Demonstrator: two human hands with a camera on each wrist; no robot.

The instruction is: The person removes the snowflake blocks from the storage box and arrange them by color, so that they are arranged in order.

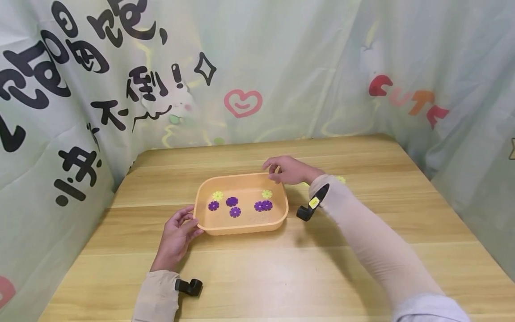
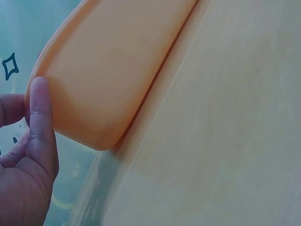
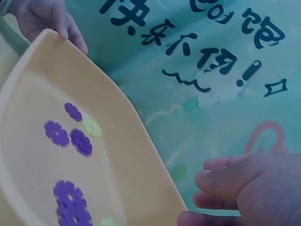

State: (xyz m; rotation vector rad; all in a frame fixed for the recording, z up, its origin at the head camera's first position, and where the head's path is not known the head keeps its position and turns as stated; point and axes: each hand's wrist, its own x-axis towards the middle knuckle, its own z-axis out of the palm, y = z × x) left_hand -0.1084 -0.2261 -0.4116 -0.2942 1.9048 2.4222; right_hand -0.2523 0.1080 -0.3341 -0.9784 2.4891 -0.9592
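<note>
A shallow orange plastic tray (image 1: 241, 228) stands mid-table, holding several purple and yellow flower-shaped discs. Two overlapping purple discs (image 1: 263, 205) lie at its right side; a yellow disc (image 1: 267, 193) is just behind them. Toward the left are more purple discs (image 1: 235, 212) and another yellow one (image 1: 217, 196). My left hand (image 1: 179, 232) grips the tray's near left corner, thumb (image 2: 41, 108) on the near side wall and fingers around the edge. Over the far right rim hovers my right hand (image 1: 291, 170), fingers loosely bent, thumb at the rim, nothing held.
Past my right wrist, a yellow disc (image 1: 341, 179) lies on the wooden table (image 1: 257, 273), partly hidden by the arm. A printed curtain (image 1: 289, 67) hangs behind and along the table's sides. Both wrists carry black cameras, one being the right camera (image 1: 310, 208).
</note>
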